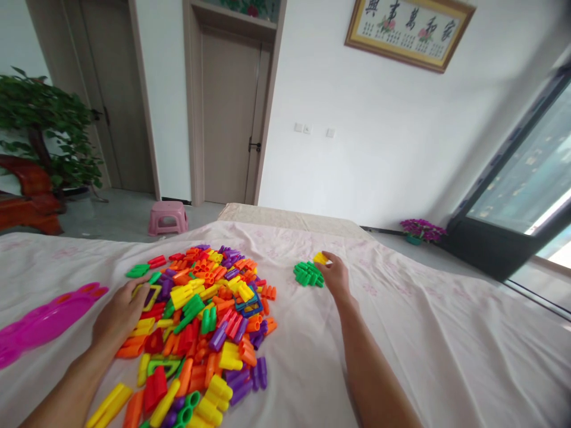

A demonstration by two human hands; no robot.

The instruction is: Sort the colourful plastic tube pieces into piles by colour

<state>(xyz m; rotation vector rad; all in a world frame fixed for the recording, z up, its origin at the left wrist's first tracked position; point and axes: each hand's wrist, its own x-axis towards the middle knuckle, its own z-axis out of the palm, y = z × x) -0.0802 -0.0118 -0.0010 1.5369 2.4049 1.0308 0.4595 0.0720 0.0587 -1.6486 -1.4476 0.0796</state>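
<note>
Big mixed pile of plastic blocks (209,297) (red, orange, yellow, green, purple) takes up the L-centre of the pale floral sheet (303,345), w/ a magenta tray (53,321) to its L, past the L forearm. Pink stool (168,217) on the floor beyond, leafy plant (49,131) & wooden chair (29,190) far L, purple flowers (422,230) by the wall on the R. L hand (118,312) covers part of the pile's L edge, fingers at a yellow frame (154,295); can't tell if that grip is closed on anything. R hand (336,276) reaches fwd, its grip pinching a yellow block (320,258) btwn thumb & fingertips. Said block is at the far R side of a small bunch of green blocks (307,274), well apart from the pile; can't tell if it touches them. Gold-framed picture (410,32) up on the wall has big Chinese chars, R to L: 家和萬事興; smaller txt below too tiny to read.
</note>
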